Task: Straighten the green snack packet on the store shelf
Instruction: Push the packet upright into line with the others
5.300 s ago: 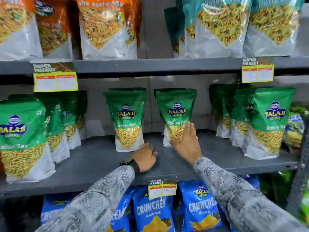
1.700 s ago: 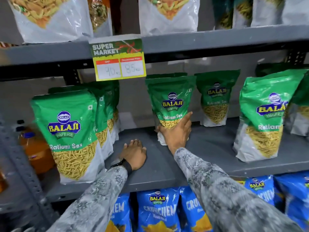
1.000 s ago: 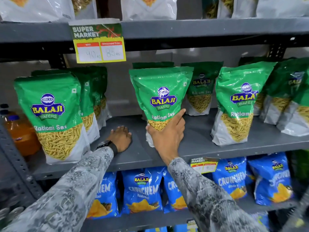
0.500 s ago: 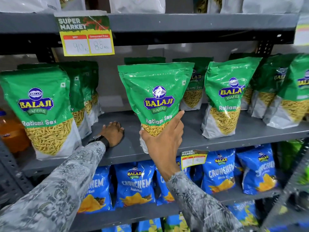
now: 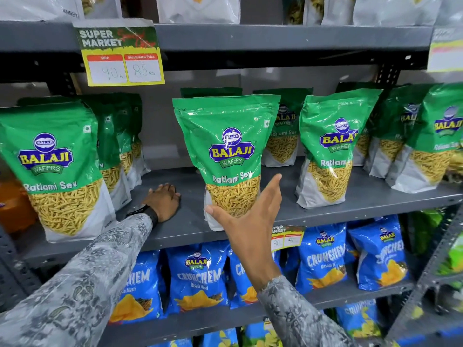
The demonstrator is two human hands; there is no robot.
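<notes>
The green snack packet (image 5: 226, 156) stands upright near the front edge of the grey middle shelf (image 5: 350, 204), at its centre. It is a green and white pouch with a clear lower window showing thin yellow sev sticks; the label reads "Ratlami Sev".

My right hand (image 5: 246, 216) is spread wide, thumb against the packet's lower left corner, fingers extended along its lower right side; I cannot tell whether the palm touches it. My left hand (image 5: 164, 202) lies flat, palm down, on the bare shelf just left of the packet, holding nothing.

Pouches of the same kind: one large one (image 5: 53, 169) at the near left, with a row behind it that cannot be counted; two directly behind the centre packet; one (image 5: 330, 151) just to its right, and more overlapping at the far right.

The lower shelf holds blue "Crunchem" bags (image 5: 198, 279); five show in the front row. One price tag (image 5: 122, 55) hangs on the upper shelf edge.
</notes>
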